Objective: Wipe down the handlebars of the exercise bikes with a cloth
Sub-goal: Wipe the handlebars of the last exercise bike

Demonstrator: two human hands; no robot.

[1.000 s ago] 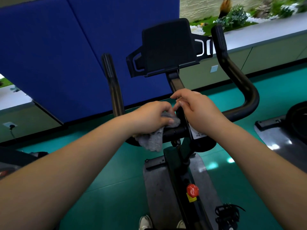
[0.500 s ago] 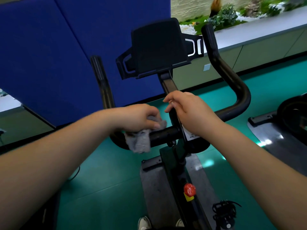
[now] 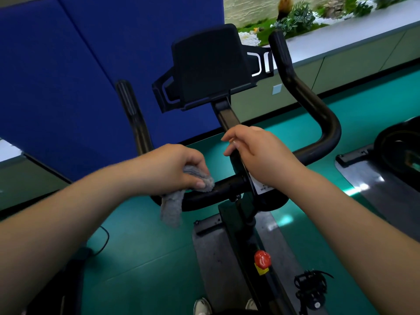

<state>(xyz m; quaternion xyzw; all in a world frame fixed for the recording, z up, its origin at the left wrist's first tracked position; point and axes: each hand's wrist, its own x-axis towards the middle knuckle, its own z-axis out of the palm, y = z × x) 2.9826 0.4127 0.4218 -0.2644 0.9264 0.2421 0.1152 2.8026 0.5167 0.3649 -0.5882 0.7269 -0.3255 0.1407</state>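
A black exercise bike handlebar (image 3: pixel 318 114) curves up on both sides of a central stem. My left hand (image 3: pixel 175 167) grips a grey cloth (image 3: pixel 172 205) and presses it on the left part of the crossbar, a little left of the stem; the cloth's tail hangs below the bar. My right hand (image 3: pixel 261 153) rests over the stem and clamp at the middle, fingers curled loosely around it. The left upright grip (image 3: pixel 129 103) stands free behind my left hand.
A black tablet holder (image 3: pixel 209 64) sits above the stem. A red knob (image 3: pixel 262 259) and a pedal (image 3: pixel 311 289) are below. Blue padded wall (image 3: pixel 68 76) behind, green floor (image 3: pixel 136 258), another bike's base (image 3: pixel 386 155) at right, a cable (image 3: pixel 102 242) at lower left.
My left hand with the cloth has slid leftward along the crossbar, away from the stem. My right hand has stayed on the stem.
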